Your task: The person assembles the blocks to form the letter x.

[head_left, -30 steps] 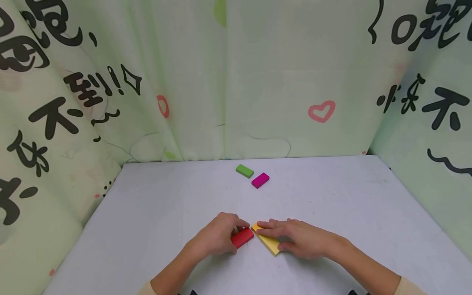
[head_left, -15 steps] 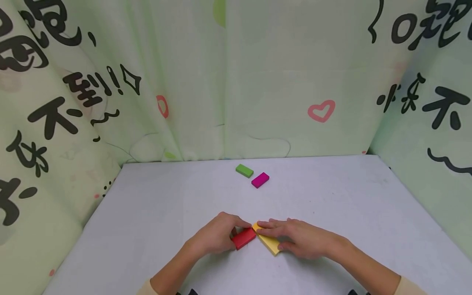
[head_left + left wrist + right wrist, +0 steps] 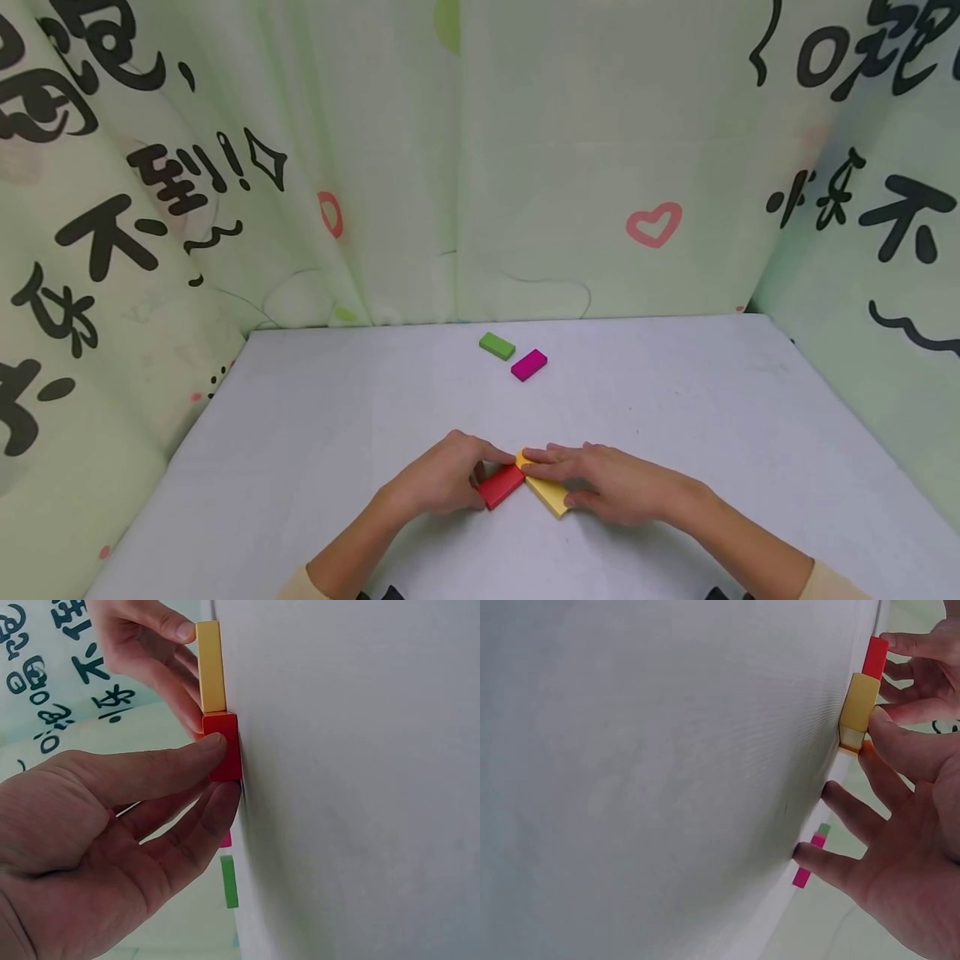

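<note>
My left hand point(image 3: 438, 477) pinches a red rectangular block point(image 3: 501, 487) between thumb and fingers, low at the table. In the left wrist view the thumb lies on the red block point(image 3: 229, 761), whose end meets a yellow block point(image 3: 211, 667). Lying slantwise to the right of the red one, the yellow block point(image 3: 549, 497) is held by my right hand point(image 3: 626, 485), its fingers spread over the far part and its thumb at the near edge. The right wrist view shows that thumb against the side of the yellow block point(image 3: 859, 701); the other fingertips reach down to the table.
Farther back on the white table point(image 3: 337, 400) lie a green block point(image 3: 497, 346) and a magenta block point(image 3: 528, 365), close together. A pale green curtain point(image 3: 540, 192) with black lettering and hearts stands behind the table and along both sides.
My left hand has slid the red block slightly to the right, up against the yellow block. The right hand has stayed almost still on the yellow block.
</note>
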{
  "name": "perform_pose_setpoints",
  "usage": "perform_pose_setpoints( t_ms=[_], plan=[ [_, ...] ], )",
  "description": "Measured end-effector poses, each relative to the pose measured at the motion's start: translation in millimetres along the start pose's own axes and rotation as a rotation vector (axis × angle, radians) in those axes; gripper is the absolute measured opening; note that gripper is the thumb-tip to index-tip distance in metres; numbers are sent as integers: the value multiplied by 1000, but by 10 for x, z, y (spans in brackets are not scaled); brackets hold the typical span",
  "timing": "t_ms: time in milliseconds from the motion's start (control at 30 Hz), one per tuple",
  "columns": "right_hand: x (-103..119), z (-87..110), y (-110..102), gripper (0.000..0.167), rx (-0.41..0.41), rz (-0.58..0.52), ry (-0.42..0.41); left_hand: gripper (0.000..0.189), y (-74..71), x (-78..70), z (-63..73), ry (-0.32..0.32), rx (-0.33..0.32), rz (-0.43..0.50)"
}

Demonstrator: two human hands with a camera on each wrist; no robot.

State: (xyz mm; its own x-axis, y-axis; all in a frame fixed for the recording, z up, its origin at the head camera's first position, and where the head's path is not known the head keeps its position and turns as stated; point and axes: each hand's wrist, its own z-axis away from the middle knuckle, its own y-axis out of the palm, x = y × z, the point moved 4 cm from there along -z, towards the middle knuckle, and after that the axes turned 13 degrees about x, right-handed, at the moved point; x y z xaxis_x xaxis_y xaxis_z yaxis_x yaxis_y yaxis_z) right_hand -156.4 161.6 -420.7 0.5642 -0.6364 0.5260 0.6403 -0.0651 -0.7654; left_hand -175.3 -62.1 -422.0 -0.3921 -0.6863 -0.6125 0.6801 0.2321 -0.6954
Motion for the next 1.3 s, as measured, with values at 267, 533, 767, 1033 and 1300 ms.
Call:
perform_pose_setpoints(
  t_ms=[267,533,767,1033,1300],
  plan=[
    [-19,-6,-10,64,12,-9,1,57,-7,11,-10,18,-4,3],
    [-20,14,-1,62,16,1,-5,58,-9,7,-7,13,5,-17],
    [-4,41,13,60,5,22,-25,58,-8,15,-10,6,14,-29],
    [-10,52,40,59,-3,55,-34,58,-5,8,-5,0,28,-37],
    [3,70,36,58,-10,79,-10,58,-11,12,-16,-1,30,-40]
  ],
)
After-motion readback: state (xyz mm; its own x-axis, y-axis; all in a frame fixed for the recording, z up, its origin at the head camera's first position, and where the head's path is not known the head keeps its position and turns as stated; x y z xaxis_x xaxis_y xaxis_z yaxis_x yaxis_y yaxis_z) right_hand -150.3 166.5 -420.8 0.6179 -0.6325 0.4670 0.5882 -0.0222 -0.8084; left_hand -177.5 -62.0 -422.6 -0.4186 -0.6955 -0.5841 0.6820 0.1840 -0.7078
